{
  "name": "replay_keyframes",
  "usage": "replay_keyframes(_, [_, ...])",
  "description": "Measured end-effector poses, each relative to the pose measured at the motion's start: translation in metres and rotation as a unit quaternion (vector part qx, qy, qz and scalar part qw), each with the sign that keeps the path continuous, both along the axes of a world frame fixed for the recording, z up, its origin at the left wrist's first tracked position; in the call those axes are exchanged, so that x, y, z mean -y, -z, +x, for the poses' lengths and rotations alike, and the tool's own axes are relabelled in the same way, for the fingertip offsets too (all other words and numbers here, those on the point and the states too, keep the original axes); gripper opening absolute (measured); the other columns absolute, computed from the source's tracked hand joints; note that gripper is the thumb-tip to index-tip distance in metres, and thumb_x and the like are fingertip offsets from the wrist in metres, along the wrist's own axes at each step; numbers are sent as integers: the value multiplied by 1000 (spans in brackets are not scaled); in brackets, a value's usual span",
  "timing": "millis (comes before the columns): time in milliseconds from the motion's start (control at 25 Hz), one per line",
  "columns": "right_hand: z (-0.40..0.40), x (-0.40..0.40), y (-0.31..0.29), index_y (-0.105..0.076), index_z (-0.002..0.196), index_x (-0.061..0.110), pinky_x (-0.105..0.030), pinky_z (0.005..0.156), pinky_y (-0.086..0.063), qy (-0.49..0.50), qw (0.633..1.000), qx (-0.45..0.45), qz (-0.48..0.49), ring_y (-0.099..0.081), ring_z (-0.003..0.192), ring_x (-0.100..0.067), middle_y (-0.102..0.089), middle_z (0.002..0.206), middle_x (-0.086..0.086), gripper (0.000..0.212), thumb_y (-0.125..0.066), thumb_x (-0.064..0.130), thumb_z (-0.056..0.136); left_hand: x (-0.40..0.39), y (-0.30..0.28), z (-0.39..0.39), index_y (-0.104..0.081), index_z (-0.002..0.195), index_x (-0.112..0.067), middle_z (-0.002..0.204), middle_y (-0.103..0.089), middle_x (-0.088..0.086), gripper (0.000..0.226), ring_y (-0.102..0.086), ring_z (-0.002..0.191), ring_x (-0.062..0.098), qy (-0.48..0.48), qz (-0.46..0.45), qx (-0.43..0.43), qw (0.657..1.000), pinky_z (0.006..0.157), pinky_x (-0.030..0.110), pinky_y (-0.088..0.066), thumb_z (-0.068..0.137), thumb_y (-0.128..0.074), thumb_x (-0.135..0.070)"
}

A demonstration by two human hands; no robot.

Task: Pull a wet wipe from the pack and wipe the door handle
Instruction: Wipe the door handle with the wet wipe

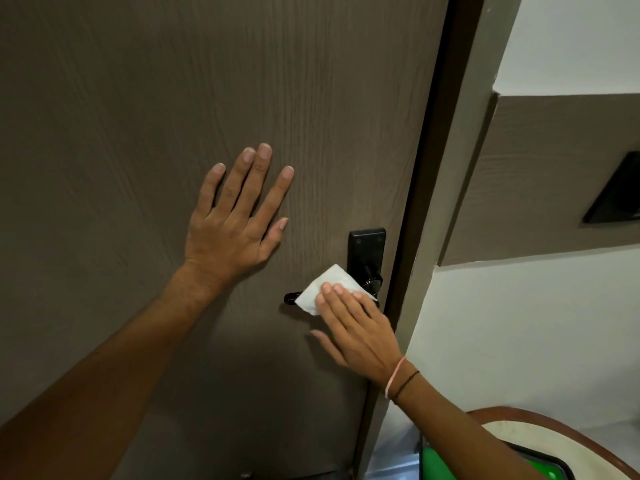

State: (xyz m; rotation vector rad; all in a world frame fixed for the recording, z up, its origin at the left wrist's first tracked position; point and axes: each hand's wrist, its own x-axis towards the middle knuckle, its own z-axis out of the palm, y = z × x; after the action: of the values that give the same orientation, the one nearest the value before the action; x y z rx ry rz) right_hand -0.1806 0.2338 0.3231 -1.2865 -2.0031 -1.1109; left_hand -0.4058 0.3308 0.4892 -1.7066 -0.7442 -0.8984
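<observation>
A black lever door handle (291,297) juts left from a black lock plate (366,247) on the brown wood-grain door (138,98). My right hand (356,332) presses a white wet wipe (329,284) over the handle with flat fingers, so most of the lever is covered and only its left tip shows. My left hand (235,220) lies flat on the door, up and left of the handle, fingers spread, holding nothing. A green object (436,462) at the bottom right may be the wipe pack; I cannot tell.
The door frame (450,202) runs down the right of the door. Beyond it is a white wall with a brown panel (554,174) and a black switch plate (616,195). A round table with a wooden rim (554,424) sits at the bottom right.
</observation>
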Motion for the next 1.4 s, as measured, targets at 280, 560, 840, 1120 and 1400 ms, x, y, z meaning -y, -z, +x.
replay_keyframes(280, [22,3,-16,-27,158,14,-38,132,-7,-36,989,-141,-25,-29,153,-28,-34,160,-9,87,-51,67,93,1,1,-1,-26,164,-16,167,-16,17,69,-25,153,34,4,-4,4,1000,125,51,-20,104,-46,-46])
replay_keyframes(560, [-3,-7,-39,-57,108,10,-40,128,-12,-20,990,-138,11,-52,109,-29,-66,106,-14,70,-42,76,89,0,0,0,-25,164,-16,167,-15,18,69,-23,154,34,-5,-4,6,1000,128,49,-13,105,-44,-45])
replay_keyframes(840, [-51,-3,-44,-57,108,12,-40,90,-39,-3,992,-122,-17,-58,84,-24,-67,92,-9,63,-39,71,95,1,1,-1,-21,165,-17,169,-12,18,69,-12,158,30,-7,-11,6,1000,129,48,-9,106,-41,-46])
replay_keyframes(1120, [-49,-15,-37,-50,147,10,-36,105,-46,-114,992,-24,42,-63,129,-23,-64,144,-9,43,-56,20,105,-1,3,-1,-22,165,-16,169,-11,16,69,-13,158,30,0,-6,2,1000,126,50,-17,105,-41,-45])
replay_keyframes(1400, [7,1,-14,-17,161,7,-41,132,-7,-55,998,-19,24,-8,161,-25,-11,171,-12,64,-50,20,108,-2,3,-1,-24,164,-15,168,-16,17,68,-26,153,34,-2,7,5,1000,128,48,-11,105,-42,-45])
